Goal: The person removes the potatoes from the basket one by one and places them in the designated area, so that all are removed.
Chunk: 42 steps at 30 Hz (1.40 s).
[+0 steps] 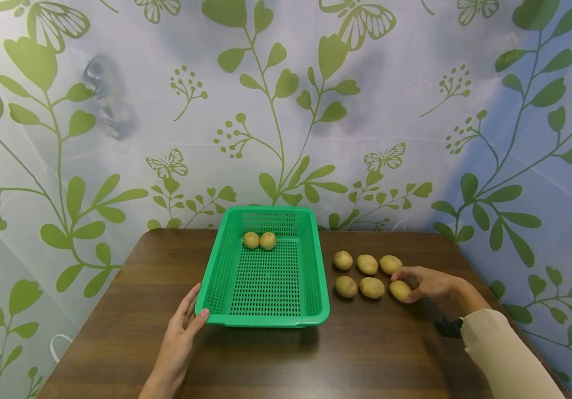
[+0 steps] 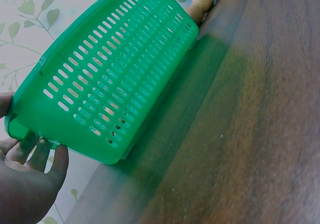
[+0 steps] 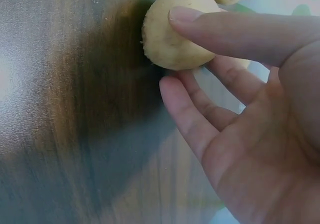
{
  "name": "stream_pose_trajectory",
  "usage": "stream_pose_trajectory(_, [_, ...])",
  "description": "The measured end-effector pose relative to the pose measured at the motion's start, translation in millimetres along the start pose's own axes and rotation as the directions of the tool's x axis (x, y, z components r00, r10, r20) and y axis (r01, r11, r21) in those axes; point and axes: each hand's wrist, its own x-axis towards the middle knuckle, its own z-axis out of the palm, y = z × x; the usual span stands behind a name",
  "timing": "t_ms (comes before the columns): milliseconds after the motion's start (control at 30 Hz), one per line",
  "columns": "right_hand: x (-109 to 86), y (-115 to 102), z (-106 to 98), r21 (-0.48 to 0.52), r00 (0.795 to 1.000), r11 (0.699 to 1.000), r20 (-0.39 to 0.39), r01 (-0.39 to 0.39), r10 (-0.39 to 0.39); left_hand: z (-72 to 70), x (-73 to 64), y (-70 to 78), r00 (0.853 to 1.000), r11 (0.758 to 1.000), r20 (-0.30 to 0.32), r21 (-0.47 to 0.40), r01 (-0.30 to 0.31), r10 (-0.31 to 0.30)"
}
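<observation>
A green plastic basket (image 1: 266, 321) with slotted walls stands on the table, two potatoes (image 1: 251, 240) side by side near its far end. My left hand (image 1: 181, 327) grips the basket's near left corner, thumb over the rim and fingers beneath it, as the left wrist view shows. To the right of the basket, potatoes lie in two rows of three. My right hand (image 1: 428, 282) pinches the rightmost potato (image 1: 399, 291) of the near row. In the right wrist view, the thumb presses on top of this potato (image 3: 172, 39), with fingers at its far side.
The brown wooden table (image 1: 366, 354) ends at a patterned curtain (image 1: 286, 111) with green leaves and butterflies. A dark object (image 1: 448, 327) sits by the right wrist. Beyond the held potato lies the far row's rightmost potato (image 1: 391, 264).
</observation>
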Motion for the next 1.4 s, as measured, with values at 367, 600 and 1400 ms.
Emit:
stream_pose_trajectory(367, [2.7, -13.0, -8.4, -0.052, 0.999, 0.997, -0.021, -0.049, 0.048, 0.1, 0.2, 0.9, 1.000, 1.000, -0.005, 0.009, 0.013, -0.012])
stream_pose_trajectory(600, [5.7, -20.0, -13.8, -0.048, 1.000, 0.999, 0.008, -0.005, 0.005, -0.1, 0.2, 0.4, 1.000, 1.000, -0.004, 0.021, 0.021, -0.021])
stream_pose_trajectory(1400, [15.8, -40.5, -16.3, -0.036, 0.997, 0.997, 0.032, -0.068, 0.069, -1.1, 1.2, -1.0, 0.998, 0.998, -0.022, 0.034, 0.051, -0.050])
